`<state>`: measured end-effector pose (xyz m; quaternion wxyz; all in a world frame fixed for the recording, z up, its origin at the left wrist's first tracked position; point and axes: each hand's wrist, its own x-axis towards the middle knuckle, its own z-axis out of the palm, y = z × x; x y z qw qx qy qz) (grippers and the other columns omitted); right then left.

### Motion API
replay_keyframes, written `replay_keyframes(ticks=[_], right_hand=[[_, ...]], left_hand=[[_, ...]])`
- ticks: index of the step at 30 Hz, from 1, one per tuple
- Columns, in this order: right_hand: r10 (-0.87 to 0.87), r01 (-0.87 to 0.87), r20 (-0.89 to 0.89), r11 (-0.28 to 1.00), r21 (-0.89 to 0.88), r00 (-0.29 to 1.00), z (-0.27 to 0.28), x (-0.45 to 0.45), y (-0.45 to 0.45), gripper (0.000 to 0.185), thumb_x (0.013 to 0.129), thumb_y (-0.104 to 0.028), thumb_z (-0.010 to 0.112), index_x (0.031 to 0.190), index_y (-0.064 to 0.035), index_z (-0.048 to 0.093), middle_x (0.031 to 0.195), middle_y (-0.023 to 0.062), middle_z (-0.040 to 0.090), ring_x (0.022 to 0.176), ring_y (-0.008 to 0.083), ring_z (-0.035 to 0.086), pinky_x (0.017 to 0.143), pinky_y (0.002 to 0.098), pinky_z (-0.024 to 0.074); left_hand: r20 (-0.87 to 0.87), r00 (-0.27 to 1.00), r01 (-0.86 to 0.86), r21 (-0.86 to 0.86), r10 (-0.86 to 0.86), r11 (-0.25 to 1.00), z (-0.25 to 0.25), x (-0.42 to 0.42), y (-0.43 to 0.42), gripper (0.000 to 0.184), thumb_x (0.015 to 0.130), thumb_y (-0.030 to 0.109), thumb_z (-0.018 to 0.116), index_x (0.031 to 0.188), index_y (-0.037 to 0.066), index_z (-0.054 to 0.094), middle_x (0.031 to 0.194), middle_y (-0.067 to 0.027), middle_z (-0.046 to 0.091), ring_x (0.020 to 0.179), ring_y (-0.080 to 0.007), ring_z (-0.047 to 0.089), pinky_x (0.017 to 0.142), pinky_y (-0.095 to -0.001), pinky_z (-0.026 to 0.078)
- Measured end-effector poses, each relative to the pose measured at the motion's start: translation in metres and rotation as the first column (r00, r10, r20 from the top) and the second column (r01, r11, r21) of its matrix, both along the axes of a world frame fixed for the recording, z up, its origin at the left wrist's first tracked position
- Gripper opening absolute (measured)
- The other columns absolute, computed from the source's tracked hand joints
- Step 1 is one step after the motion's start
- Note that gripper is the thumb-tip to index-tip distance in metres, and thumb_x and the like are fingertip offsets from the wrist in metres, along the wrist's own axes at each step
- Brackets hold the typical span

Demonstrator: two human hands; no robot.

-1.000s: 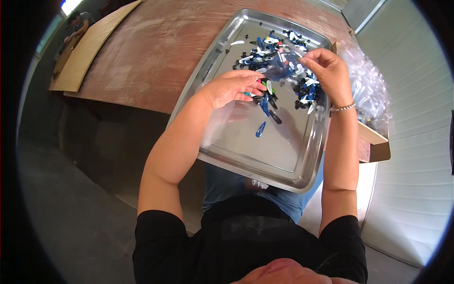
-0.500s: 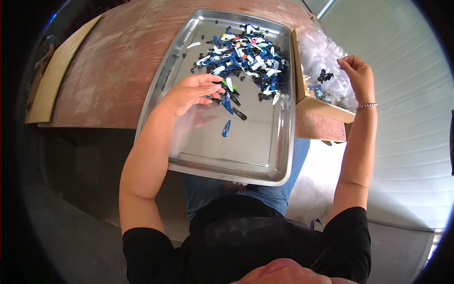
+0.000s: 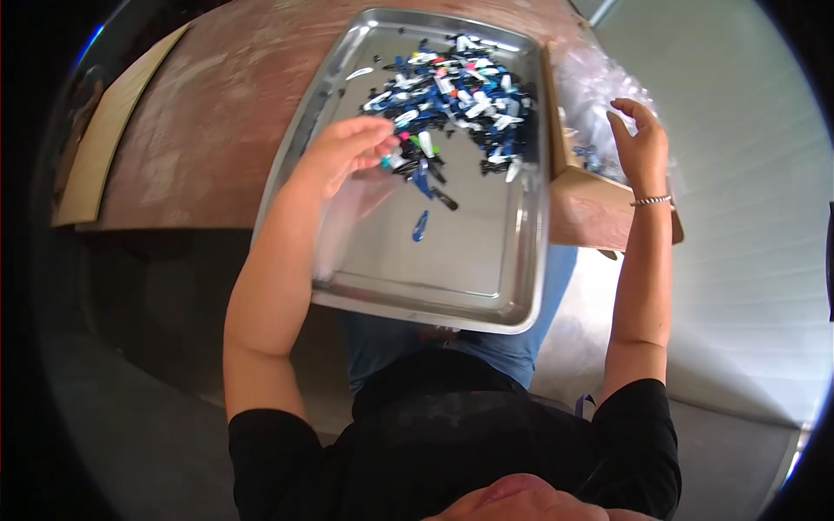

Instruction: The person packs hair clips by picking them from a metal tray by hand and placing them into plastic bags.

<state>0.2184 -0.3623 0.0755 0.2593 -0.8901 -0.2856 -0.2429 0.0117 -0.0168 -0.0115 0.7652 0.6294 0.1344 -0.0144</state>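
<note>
Snap hair clips [image 3: 460, 91] in blue, black, white and a few bright colours lie heaped in a metal tray [image 3: 434, 311]. My left hand [image 3: 352, 152] is over the tray's left side, fingers curled and slightly blurred, close to the near clips. From it hangs what looks like a clear plastic bag [image 3: 334, 234], its top hidden by the hand. A single blue snap clip [image 3: 420, 227] lies apart, nearer to me. My right hand [image 3: 638, 143] is raised above a cardboard box [image 3: 595, 184], thumb and forefinger apart with nothing between them.
Crumpled clear plastic bags [image 3: 595, 78] fill the box, with small coloured pieces near its front. The tray rests on a reddish wooden table [image 3: 191, 130] and overhangs its front edge above my legs. A pale board [image 3: 109, 130] stands at the left, a light wall [image 3: 747, 174] at the right.
My right thumb and forefinger have parted, and the hand has shifted slightly left. The black clips seen below it are out of sight. My left hand has moved slightly up and left, away from the clips.
</note>
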Motion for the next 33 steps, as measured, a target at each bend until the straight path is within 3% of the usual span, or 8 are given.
replay_keyframes(ticks=[4,7,10,11,14,18,25,33], right_hand=[[0.436,-0.425,-0.170,0.900,0.101,0.884,-0.004,-0.062,0.073,0.016,0.081,-0.006,0.065,0.096,-0.0004,0.065,0.100,0.0110,0.067,0.095,0.0200,0.063,0.085,0.0299,0.0471],[0.757,-0.784,-0.230,0.618,-0.049,0.611,-0.017,-0.109,0.127,0.019,0.076,-0.005,0.067,0.095,-0.0009,0.064,0.100,0.0146,0.064,0.093,0.0305,0.061,0.084,0.0346,0.0480],[0.867,-0.913,-0.289,0.363,-0.188,0.405,-0.049,-0.137,0.167,0.028,0.073,-0.007,0.066,0.100,-0.0006,0.061,0.105,0.0153,0.060,0.098,0.0329,0.057,0.085,0.0393,0.0473],[0.845,-0.889,-0.329,0.316,-0.332,0.423,-0.056,-0.145,0.180,0.025,0.075,-0.009,0.062,0.099,-0.0012,0.061,0.105,0.0141,0.059,0.102,0.0307,0.055,0.088,0.0380,0.0460],[0.868,-0.777,-0.143,0.338,-0.531,0.475,-0.078,-0.162,0.200,0.022,0.077,-0.012,0.057,0.097,-0.0034,0.062,0.108,0.0109,0.058,0.106,0.0269,0.054,0.091,0.0361,0.0444],[0.899,-0.800,0.046,0.410,-0.439,0.436,-0.111,-0.158,0.208,0.021,0.078,-0.012,0.054,0.095,-0.0045,0.064,0.110,0.0071,0.058,0.107,0.0244,0.053,0.094,0.0343,0.0432],[0.924,-0.871,-0.020,0.352,-0.344,0.381,-0.108,-0.149,0.204,0.017,0.070,-0.010,0.058,0.086,-0.0057,0.063,0.093,0.0050,0.061,0.095,0.0241,0.056,0.085,0.0335,0.0472],[0.813,-0.783,0.044,0.572,-0.246,0.580,-0.089,-0.135,0.195,0.012,0.072,-0.007,0.057,0.083,-0.0053,0.060,0.081,0.0103,0.058,0.084,0.0264,0.058,0.073,0.0365,0.0487]], left_hand=[[0.046,0.977,-0.209,0.047,0.207,0.977,-0.004,-0.002,0.014,0.034,0.086,0.030,0.065,0.111,0.007,0.060,0.100,-0.0041,0.063,0.092,-0.0111,0.056,0.084,-0.0270,0.043],[0.008,0.963,-0.271,0.080,0.271,0.959,0.005,-0.007,0.015,0.034,0.085,0.030,0.066,0.109,0.007,0.061,0.099,-0.0051,0.064,0.092,-0.0119,0.057,0.083,-0.0274,0.044],[-0.048,0.959,-0.274,0.100,0.279,0.957,0.006,-0.009,0.017,0.035,0.083,0.030,0.067,0.108,0.006,0.061,0.099,-0.0061,0.064,0.093,-0.0125,0.057,0.083,-0.0277,0.044],[-0.057,0.965,-0.251,0.097,0.257,0.963,0.005,-0.009,0.018,0.036,0.082,0.030,0.068,0.108,0.006,0.061,0.099,-0.0063,0.064,0.092,-0.0124,0.056,0.081,-0.0281,0.045],[-0.139,0.976,-0.152,0.104,0.166,0.983,0.006,-0.008,0.017,0.036,0.082,0.029,0.069,0.109,0.006,0.060,0.099,-0.0060,0.064,0.091,-0.0124,0.056,0.079,-0.0283,0.044],[-0.171,0.980,-0.080,0.143,0.104,0.986,0.002,-0.006,0.015,0.031,0.084,0.028,0.067,0.105,0.006,0.062,0.099,-0.0054,0.064,0.089,-0.0122,0.054,0.078,-0.0283,0.044],[-0.128,0.989,-0.058,0.117,0.073,0.991,-0.002,-0.005,0.016,0.031,0.084,0.027,0.067,0.105,0.005,0.063,0.098,-0.0072,0.065,0.089,-0.0128,0.055,0.080,-0.0276,0.044],[-0.144,0.978,-0.126,0.152,0.148,0.980,0.002,-0.005,0.012,0.038,0.084,0.030,0.068,0.110,0.003,0.060,0.103,-0.0080,0.063,0.093,-0.0150,0.057,0.082,-0.0312,0.046]])
